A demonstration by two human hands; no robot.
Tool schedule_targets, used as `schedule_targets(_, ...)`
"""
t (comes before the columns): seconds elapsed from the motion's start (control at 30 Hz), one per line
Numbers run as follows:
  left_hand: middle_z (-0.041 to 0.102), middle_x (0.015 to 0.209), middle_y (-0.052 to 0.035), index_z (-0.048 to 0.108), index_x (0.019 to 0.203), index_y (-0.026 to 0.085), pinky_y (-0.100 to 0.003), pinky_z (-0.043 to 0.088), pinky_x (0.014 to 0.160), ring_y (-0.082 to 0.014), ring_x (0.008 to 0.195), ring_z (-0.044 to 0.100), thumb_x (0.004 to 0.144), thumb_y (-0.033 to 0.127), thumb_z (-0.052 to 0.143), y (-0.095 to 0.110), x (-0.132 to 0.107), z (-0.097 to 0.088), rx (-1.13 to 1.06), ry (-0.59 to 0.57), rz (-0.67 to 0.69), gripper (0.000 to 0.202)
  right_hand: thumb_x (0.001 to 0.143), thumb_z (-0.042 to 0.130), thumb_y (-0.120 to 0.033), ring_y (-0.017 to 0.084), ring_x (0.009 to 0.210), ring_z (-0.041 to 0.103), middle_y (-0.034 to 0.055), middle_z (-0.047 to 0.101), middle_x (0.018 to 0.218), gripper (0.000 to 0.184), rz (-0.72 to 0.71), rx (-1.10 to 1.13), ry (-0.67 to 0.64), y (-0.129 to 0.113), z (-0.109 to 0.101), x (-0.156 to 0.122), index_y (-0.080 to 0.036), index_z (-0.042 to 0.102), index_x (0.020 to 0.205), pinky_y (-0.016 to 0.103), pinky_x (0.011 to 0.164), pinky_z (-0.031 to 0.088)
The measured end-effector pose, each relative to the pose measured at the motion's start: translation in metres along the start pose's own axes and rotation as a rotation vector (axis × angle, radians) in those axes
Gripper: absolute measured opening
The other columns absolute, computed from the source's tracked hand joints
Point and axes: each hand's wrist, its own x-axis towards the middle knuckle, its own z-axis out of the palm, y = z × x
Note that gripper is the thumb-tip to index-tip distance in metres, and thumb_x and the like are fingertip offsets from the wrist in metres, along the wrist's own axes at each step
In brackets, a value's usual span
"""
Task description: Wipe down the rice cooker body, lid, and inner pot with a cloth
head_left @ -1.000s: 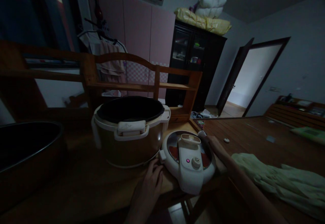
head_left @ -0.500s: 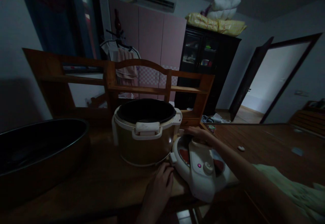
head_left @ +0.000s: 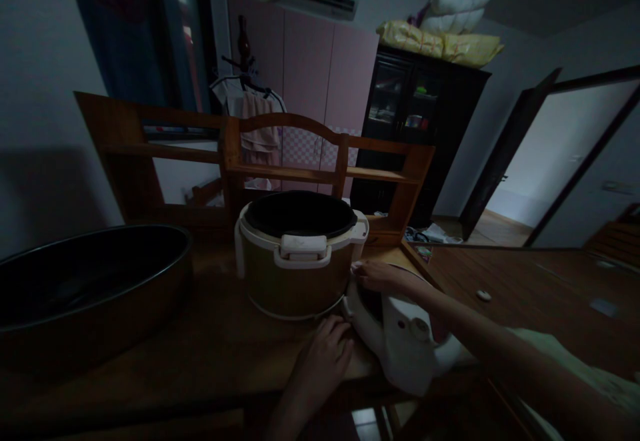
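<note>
A white rice cooker lid (head_left: 407, 354) lies on the wooden desk, with a round knob and a small button on its central band. My right hand (head_left: 380, 276) reaches across to its far left rim, fingers pressed together around a small whitish bit I cannot make out. By the near left edge of the lid, my left hand (head_left: 325, 353) rests low, its fingers loosely bent and reaching toward the rim; whether they touch it is unclear in the dim light. Just beyond both hands stands the rice cooker (head_left: 300, 281), uncovered, with a dark interior and a white front handle.
A large dark oval pan (head_left: 150, 274) occupies the desk's left side. Along the back runs a wooden shelf rack (head_left: 290, 173). To the right is a brown surface (head_left: 530, 288) with a small white object (head_left: 483, 295) and a pale green cloth (head_left: 545, 348).
The whole view has shifted, moving things slightly rightward. My right hand has come nearer along the lid, toward its left rim. The left hand stays close to the lid's edge.
</note>
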Motion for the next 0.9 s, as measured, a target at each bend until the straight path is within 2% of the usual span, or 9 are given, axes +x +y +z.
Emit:
schedule_targets(0.13, 0.060, 0.121, -0.0066, 0.063, 0.115, 0.023, -0.037, 0.045, 0.104, -0.0207, 0.116, 0.056, 0.093, 0.024, 0.051, -0.002, 0.000, 0.002, 0.021, 0.004, -0.030, 0.026, 0.093, 0.044, -0.017, 0.023, 0.084, 0.069, 0.0171, 0.072, 0.094, 0.028, -0.060, -0.081, -0.013, -0.019, 0.001, -0.019, -0.007, 0.069, 0.100, 0.030, 0.074, 0.049)
schedule_targets(0.2, 0.061, 0.119, -0.0062, 0.063, 0.113, 0.023, -0.037, 0.046, 0.103, -0.0208, 0.114, 0.056, 0.091, 0.022, 0.052, -0.003, 0.000, 0.003, 0.028, 0.002, -0.036, 0.025, 0.094, 0.042, -0.018, 0.023, 0.082, 0.069, 0.0166, 0.072, 0.091, 0.029, -0.079, -0.097, -0.008, -0.030, 0.002, -0.031, -0.008, 0.069, 0.098, 0.032, 0.074, 0.050)
schedule_targets(0.27, 0.061, 0.119, -0.0056, 0.063, 0.112, 0.023, -0.037, 0.046, 0.101, -0.0204, 0.113, 0.057, 0.089, 0.017, 0.052, -0.004, 0.001, 0.004, 0.030, 0.007, -0.033, 0.027, 0.095, 0.040, -0.021, 0.023, 0.086, 0.070, 0.0157, 0.072, 0.098, 0.030, -0.099, -0.097, -0.003, -0.040, 0.003, -0.044, -0.010, 0.068, 0.102, 0.033, 0.077, 0.051)
schedule_targets(0.37, 0.063, 0.118, -0.0059, 0.064, 0.110, 0.022, -0.037, 0.046, 0.102, -0.0206, 0.112, 0.057, 0.087, 0.014, 0.052, -0.006, 0.002, 0.006, 0.036, 0.030, -0.035, 0.028, 0.095, 0.041, -0.020, 0.024, 0.111, 0.064, 0.0173, 0.067, 0.118, 0.031, -0.126, -0.059, 0.052, -0.052, 0.008, -0.060, -0.012, 0.063, 0.113, 0.036, 0.091, 0.051)
schedule_targets(0.43, 0.064, 0.117, -0.0057, 0.065, 0.109, 0.023, -0.038, 0.046, 0.103, -0.0205, 0.113, 0.057, 0.090, 0.016, 0.051, -0.007, 0.002, 0.006, 0.023, 0.038, -0.019, 0.025, 0.093, 0.042, -0.018, 0.025, 0.128, 0.054, 0.0191, 0.061, 0.130, 0.034, -0.148, 0.006, 0.112, -0.058, 0.011, -0.069, -0.010, 0.059, 0.121, 0.039, 0.103, 0.046)
schedule_targets(0.5, 0.065, 0.117, -0.0051, 0.066, 0.109, 0.024, -0.038, 0.045, 0.104, -0.0202, 0.114, 0.057, 0.093, 0.021, 0.050, -0.006, 0.002, 0.005, -0.001, 0.038, -0.003, 0.023, 0.091, 0.043, -0.015, 0.025, 0.136, 0.046, 0.0195, 0.056, 0.137, 0.039, -0.173, 0.077, 0.155, -0.061, 0.012, -0.077, -0.010, 0.056, 0.128, 0.042, 0.112, 0.040)
schedule_targets(0.73, 0.064, 0.122, -0.0039, 0.066, 0.112, 0.025, -0.040, 0.044, 0.107, -0.0202, 0.119, 0.055, 0.094, 0.021, 0.049, -0.007, 0.000, 0.004, -0.039, 0.004, -0.027, 0.025, 0.096, 0.039, -0.019, 0.023, 0.142, 0.037, 0.0167, 0.049, 0.146, 0.044, -0.171, 0.174, 0.192, -0.076, 0.008, -0.105, -0.013, 0.050, 0.138, 0.042, 0.119, 0.030)
schedule_targets(0.83, 0.066, 0.121, -0.0041, 0.067, 0.110, 0.024, -0.042, 0.042, 0.109, -0.0212, 0.121, 0.054, 0.095, 0.022, 0.050, -0.011, 0.001, 0.007, -0.027, 0.021, -0.029, 0.023, 0.093, 0.043, -0.018, 0.022, 0.139, 0.043, 0.0151, 0.053, 0.143, 0.049, -0.157, 0.202, 0.174, -0.087, 0.004, -0.116, -0.014, 0.047, 0.141, 0.040, 0.118, 0.032)
schedule_targets(0.9, 0.067, 0.119, -0.0044, 0.067, 0.109, 0.023, -0.042, 0.042, 0.109, -0.0212, 0.120, 0.055, 0.095, 0.021, 0.050, -0.011, 0.001, 0.008, -0.023, 0.034, -0.029, 0.022, 0.092, 0.044, -0.019, 0.023, 0.133, 0.050, 0.0133, 0.060, 0.136, 0.045, -0.133, 0.217, 0.136, -0.091, -0.001, -0.122, -0.017, 0.053, 0.136, 0.040, 0.114, 0.037)
